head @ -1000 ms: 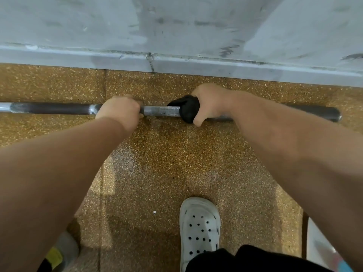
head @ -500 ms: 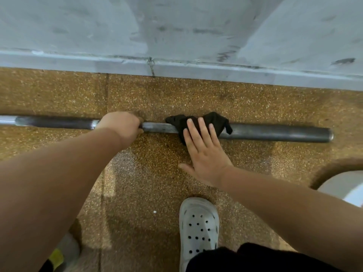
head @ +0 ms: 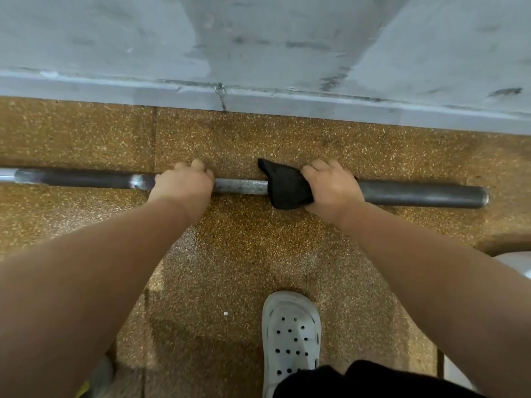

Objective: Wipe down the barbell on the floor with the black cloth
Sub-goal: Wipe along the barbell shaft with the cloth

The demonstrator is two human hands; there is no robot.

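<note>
On the barbell, which lies on the floor, your left hand curls round the shaft. Right of it, the black cloth wraps the bar, gripped by your right hand. Wiping looks underway; I judge both ends remain to do.

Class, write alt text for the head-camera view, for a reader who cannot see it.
A person's right hand grips a black cloth draped over a barbell lying on a speckled floor, while the left hand holds the bare bar. A white clog stands nearby.
</note>
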